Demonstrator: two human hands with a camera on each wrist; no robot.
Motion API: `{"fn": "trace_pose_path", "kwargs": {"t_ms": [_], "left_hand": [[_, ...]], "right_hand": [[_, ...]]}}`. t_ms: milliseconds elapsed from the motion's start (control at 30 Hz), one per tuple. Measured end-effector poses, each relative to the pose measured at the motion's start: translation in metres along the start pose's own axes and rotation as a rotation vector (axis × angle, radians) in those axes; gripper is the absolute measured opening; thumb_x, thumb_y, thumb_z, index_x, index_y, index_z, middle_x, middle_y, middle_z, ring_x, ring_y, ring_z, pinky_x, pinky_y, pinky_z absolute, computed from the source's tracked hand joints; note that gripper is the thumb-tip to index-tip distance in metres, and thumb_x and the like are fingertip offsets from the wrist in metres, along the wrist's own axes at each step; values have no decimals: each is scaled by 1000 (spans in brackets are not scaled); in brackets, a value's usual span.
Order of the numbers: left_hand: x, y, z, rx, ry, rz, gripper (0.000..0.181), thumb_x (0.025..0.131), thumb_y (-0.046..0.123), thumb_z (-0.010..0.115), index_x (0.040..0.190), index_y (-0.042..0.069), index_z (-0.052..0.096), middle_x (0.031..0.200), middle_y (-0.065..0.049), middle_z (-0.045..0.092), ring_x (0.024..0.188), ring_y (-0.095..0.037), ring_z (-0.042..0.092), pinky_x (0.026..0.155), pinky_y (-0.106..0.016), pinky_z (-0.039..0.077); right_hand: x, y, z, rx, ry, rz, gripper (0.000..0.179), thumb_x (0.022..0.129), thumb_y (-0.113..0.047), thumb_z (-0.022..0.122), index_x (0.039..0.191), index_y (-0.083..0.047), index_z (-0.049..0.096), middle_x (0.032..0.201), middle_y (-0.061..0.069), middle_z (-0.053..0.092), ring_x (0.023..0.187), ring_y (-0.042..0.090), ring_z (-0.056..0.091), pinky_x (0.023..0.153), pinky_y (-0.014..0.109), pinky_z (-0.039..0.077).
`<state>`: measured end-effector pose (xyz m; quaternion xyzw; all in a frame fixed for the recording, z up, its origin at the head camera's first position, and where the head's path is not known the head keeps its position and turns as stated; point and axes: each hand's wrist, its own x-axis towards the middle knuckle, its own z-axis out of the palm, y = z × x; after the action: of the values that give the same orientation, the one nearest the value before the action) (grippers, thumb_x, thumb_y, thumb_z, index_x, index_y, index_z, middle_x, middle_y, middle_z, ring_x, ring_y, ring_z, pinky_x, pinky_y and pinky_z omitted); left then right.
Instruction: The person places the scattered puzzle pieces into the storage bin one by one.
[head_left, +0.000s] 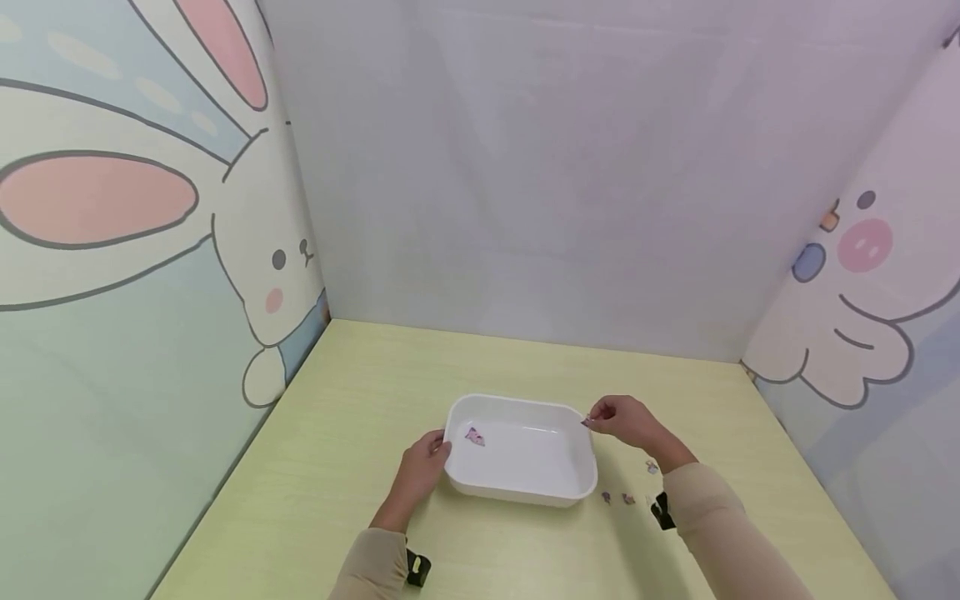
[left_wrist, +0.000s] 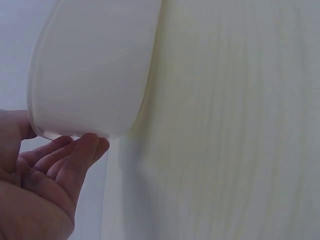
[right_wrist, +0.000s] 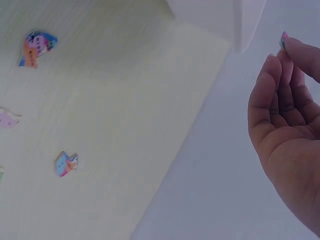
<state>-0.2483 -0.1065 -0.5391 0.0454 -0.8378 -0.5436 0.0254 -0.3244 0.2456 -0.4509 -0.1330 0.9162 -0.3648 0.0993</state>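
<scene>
A white plastic tray (head_left: 517,492) stands on the table, with a small printed piece (head_left: 475,437) of irregular outline lying inside near its left end. My left hand (head_left: 422,472) holds the tray's left end; in the left wrist view the thumb is at the rim and the fingers touch the outer wall. Over the tray's right rim, my right hand (head_left: 628,423) pinches another small, colourful printed piece (right_wrist: 283,41) between thumb and fingertips. Right of the tray lie several similar pieces, among them a fan-shaped piece (right_wrist: 39,46) and a blue-and-pink piece (right_wrist: 66,163).
The pale wood-grain table (head_left: 420,354) runs back to a plain grey curtain (head_left: 540,183). Cartoon-printed panels, one with a rabbit (head_left: 258,275), close off both sides. Black straps (head_left: 417,568) are at both wrists.
</scene>
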Motion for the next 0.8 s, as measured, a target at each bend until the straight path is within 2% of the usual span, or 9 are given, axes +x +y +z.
{"fn": "trace_pose_path", "kwargs": {"t_ms": [467,800], "left_hand": [[2,-2,1,-31,-4,6,37,99,16,55,129,-6,56,122,-24,62,112,-39,59,92,-48,50],[0,0,-1,-35,-8,22,36,99,14,55,128,-7,57,121,-24,62,112,-39,60,92,-48,50]], "right_hand": [[31,-44,22,-107,-59,-60,13,87,-16,75,84,-6,66,79,-1,61,72,16,53,62,31,47],[58,-63,45,-168,-131,-77,15,84,-15,78,79,-9,66,74,-2,61,68,13,55,61,28,48]]}}
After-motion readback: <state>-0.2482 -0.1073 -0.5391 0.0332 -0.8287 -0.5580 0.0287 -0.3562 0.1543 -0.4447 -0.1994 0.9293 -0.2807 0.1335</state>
